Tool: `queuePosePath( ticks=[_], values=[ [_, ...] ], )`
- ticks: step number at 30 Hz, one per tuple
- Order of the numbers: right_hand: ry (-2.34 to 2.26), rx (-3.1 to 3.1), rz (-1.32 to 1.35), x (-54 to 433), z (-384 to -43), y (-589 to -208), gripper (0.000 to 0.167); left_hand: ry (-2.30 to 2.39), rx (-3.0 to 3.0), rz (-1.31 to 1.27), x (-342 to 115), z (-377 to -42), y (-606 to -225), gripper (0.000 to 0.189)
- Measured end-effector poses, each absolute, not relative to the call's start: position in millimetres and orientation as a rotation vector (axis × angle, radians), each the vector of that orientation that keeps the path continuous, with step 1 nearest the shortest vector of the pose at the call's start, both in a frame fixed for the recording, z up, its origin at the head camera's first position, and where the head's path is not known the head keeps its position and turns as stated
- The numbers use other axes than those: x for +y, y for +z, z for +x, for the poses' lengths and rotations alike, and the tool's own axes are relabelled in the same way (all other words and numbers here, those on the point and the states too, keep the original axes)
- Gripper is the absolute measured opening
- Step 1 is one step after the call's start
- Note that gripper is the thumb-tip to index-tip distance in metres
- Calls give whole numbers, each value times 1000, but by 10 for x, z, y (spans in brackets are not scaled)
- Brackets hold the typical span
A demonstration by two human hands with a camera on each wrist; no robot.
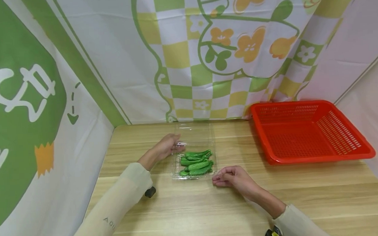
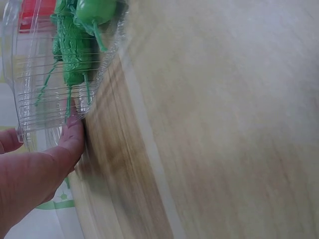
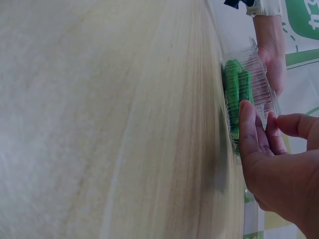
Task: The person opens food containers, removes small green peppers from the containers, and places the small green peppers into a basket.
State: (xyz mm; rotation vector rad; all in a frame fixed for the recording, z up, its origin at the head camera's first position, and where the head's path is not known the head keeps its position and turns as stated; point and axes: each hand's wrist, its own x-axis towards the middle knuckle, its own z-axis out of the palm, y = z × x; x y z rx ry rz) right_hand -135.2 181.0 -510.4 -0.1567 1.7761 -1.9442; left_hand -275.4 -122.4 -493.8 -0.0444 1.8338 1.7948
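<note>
A clear plastic box (image 1: 194,177) sits on the table with its clear lid (image 1: 194,133) folded back toward the wall. Several green, cucumber-like vegetables (image 1: 195,163) with thin stems lie side by side in it. My left hand (image 1: 166,147) grips the box's left side near the hinge, thumb and fingers on either side of the plastic (image 2: 40,99); part of its fingers shows through the lid. At the front right corner my right hand (image 1: 233,179) holds the edge between thumb and bent fingers. Its exact contact is partly hidden in the right wrist view (image 3: 271,144).
To the right, a red plastic basket (image 1: 268,153) with perforated walls stands at the back of the wooden table (image 1: 187,213). Printed fabric (image 1: 178,79) hangs along the table's rear edge, and more fabric (image 1: 82,147) borders the left side.
</note>
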Motion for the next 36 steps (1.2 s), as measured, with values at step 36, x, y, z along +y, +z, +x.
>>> queuePosePath(
  ticks=[36],
  values=[
    [-1400,2309,-321,1957,-1420,-4818,29,1859,1915,-25,-1415,-2227,-4905,62]
  ],
)
